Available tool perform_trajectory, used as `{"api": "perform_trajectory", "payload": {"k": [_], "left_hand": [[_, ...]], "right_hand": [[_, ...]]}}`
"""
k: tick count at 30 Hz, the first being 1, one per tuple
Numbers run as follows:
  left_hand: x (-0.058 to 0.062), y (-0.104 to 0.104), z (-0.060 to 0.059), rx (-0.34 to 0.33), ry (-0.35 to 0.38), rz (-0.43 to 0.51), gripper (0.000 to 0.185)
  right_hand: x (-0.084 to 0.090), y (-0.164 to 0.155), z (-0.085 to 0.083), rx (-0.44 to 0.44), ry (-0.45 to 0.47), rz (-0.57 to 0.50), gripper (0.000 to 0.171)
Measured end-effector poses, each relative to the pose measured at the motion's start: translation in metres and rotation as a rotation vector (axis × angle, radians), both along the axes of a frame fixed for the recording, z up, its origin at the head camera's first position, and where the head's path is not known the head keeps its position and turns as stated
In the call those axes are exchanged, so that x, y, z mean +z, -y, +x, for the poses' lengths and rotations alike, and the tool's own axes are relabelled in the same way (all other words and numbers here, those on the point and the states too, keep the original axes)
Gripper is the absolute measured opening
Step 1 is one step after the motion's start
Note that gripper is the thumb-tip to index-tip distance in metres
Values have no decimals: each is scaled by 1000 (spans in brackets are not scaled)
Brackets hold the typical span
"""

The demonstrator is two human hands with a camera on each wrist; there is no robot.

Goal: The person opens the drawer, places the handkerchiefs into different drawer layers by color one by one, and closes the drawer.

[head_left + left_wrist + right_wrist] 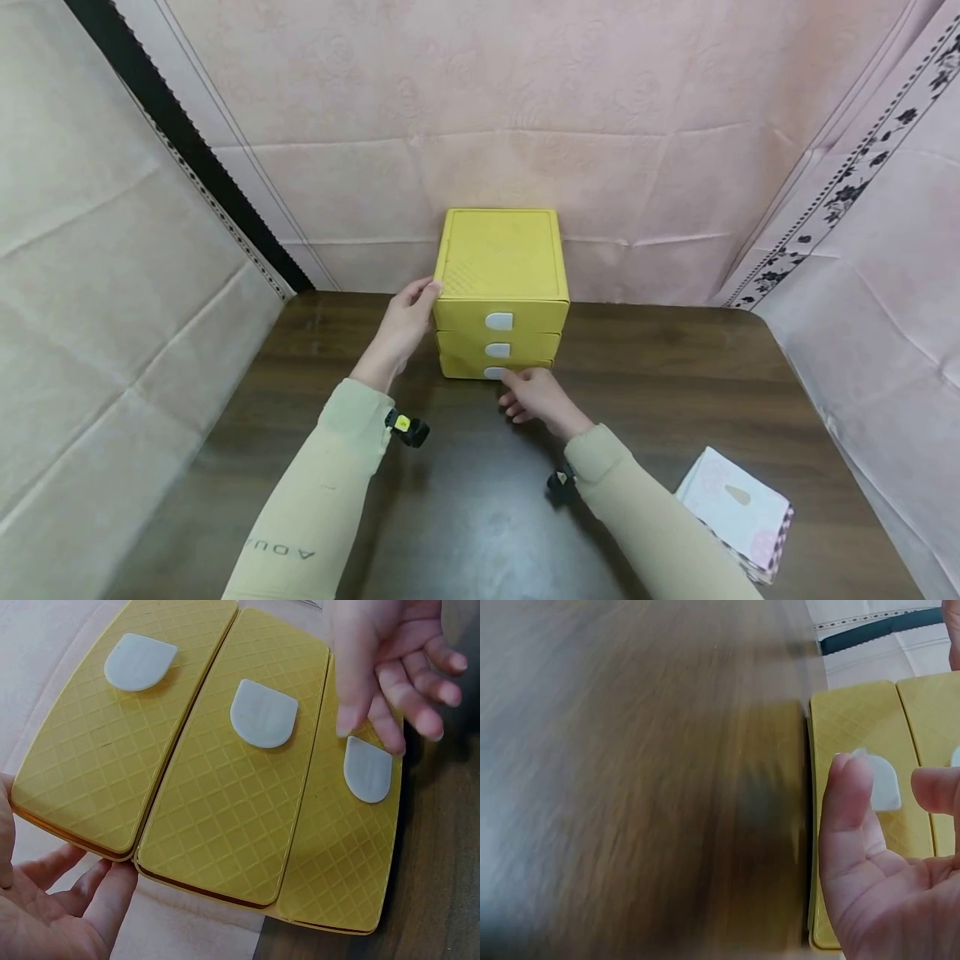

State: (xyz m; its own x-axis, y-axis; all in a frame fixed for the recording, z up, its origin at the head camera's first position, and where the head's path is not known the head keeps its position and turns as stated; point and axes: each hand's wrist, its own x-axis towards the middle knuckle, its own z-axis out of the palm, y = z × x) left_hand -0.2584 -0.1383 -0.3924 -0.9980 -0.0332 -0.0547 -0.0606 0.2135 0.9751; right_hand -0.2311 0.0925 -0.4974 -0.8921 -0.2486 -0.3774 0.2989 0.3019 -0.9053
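Drawers all sit flush in the small yellow plastic three-drawer cabinet [500, 287], which stands at the back of the dark wooden table [675, 392] against the pink cloth backdrop [525, 100]. Left hand [407, 317] rests relaxed against its left side, steadying it. Right hand [534, 395], fingers spread, has its fingertips at the bottom drawer's white tab handle [367, 769], not yet pinching it; nothing looks opened. A pink patterned packet [738, 508] lies well apart.
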Motion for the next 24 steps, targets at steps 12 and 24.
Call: {"api": "perform_trajectory", "payload": {"k": [12, 24], "left_hand": [[1, 0, -1, 1, 14, 11, 60], [0, 0, -3, 6, 5, 14, 59]], "right_hand": [[-9, 15, -4, -1, 41, -38, 53], [-15, 22, -6, -65, 70, -104, 52]]}}
